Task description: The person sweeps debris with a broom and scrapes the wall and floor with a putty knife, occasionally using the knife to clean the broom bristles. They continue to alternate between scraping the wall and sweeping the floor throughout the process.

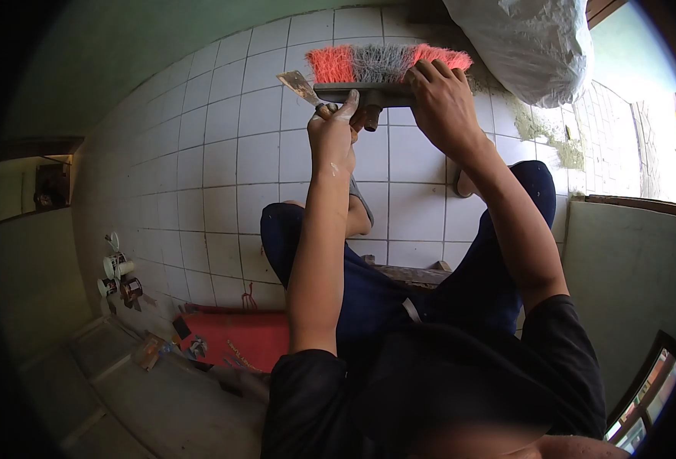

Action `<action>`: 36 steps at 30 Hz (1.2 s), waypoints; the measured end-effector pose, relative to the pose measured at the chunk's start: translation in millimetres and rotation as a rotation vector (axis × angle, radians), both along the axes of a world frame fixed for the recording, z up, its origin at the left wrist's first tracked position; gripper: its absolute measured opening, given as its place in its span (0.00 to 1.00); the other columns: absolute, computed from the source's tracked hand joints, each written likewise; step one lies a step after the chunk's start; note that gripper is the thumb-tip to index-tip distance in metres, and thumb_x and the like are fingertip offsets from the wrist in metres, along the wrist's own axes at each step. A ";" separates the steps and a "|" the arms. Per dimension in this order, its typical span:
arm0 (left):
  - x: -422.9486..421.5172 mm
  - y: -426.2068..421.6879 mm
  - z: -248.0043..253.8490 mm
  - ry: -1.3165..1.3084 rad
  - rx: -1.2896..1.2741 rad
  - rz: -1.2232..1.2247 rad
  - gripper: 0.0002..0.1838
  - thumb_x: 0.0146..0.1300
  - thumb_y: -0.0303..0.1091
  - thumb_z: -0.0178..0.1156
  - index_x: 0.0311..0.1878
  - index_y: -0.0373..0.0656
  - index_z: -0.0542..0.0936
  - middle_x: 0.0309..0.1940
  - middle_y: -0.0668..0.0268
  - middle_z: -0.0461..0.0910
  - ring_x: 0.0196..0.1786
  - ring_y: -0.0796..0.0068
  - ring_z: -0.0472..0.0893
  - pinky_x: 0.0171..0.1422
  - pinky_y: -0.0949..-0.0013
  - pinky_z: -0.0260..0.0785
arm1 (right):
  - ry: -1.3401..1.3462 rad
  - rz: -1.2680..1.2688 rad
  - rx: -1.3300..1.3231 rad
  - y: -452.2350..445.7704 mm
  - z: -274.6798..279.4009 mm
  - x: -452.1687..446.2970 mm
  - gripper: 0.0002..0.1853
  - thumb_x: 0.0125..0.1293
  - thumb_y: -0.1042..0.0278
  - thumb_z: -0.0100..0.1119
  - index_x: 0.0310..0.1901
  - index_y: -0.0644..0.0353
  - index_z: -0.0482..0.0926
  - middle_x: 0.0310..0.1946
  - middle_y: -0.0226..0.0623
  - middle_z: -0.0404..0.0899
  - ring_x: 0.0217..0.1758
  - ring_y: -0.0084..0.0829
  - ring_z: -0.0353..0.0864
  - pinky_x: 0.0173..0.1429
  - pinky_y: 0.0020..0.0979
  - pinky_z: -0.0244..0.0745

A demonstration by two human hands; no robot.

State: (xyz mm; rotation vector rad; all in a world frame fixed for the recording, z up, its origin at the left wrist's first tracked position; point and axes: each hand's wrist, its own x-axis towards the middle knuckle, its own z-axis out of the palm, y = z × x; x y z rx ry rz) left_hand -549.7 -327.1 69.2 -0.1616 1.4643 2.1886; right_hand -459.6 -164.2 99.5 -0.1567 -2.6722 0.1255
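Observation:
A broom head [382,64] with red and grey bristles is held up in front of me, its bristles pointing away and its dark socket toward me. My left hand [332,128] grips the left part of its base, thumb on top. The same hand also holds a putty knife [300,86], whose stained blade sticks out to the upper left; its handle is mostly hidden by the fingers. My right hand [446,105] is closed at the right end of the broom head, fingers curled over the base and the red bristles.
White floor tiles [208,183] spread beneath me. A large white sack [541,50] stands at the upper right. Low on the left lie a red sheet-like item [235,336] and several cups or cans [116,265]. A wooden piece [407,274] lies between my legs.

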 end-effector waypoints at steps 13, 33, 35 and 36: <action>2.1 0.9 0.7 0.023 -0.115 0.135 0.07 0.59 0.20 0.68 0.38 0.37 0.79 0.30 0.68 0.80 0.28 0.81 0.77 0.30 0.75 0.67 | -0.022 0.083 -0.085 -14.1 -5.5 2.3 0.14 0.53 0.76 0.60 0.43 0.64 0.78 0.44 0.45 0.77 0.54 0.45 0.76 0.55 0.43 0.70; 7.4 -3.6 6.4 0.430 -0.581 0.134 0.14 0.53 0.29 0.68 0.36 0.31 0.74 0.30 0.54 0.82 0.33 0.62 0.83 0.43 0.62 0.75 | -0.208 0.186 -0.435 -36.8 4.1 1.8 0.34 0.46 0.70 0.79 0.57 0.59 0.77 0.55 0.41 0.76 0.61 0.46 0.74 0.63 0.45 0.68; 8.2 -5.1 7.6 0.400 -0.574 0.103 0.15 0.52 0.30 0.68 0.35 0.31 0.74 0.30 0.54 0.82 0.33 0.63 0.83 0.42 0.63 0.75 | -0.256 0.155 -0.376 -35.2 -2.5 3.5 0.36 0.45 0.70 0.79 0.60 0.59 0.76 0.55 0.41 0.75 0.61 0.46 0.73 0.62 0.45 0.68; 9.1 -4.9 8.3 0.402 -0.559 0.109 0.14 0.52 0.28 0.66 0.35 0.31 0.72 0.27 0.54 0.80 0.30 0.58 0.82 0.41 0.59 0.75 | -0.268 0.146 -0.350 -33.7 -6.0 3.8 0.38 0.45 0.68 0.80 0.62 0.58 0.74 0.54 0.42 0.75 0.61 0.46 0.73 0.62 0.45 0.68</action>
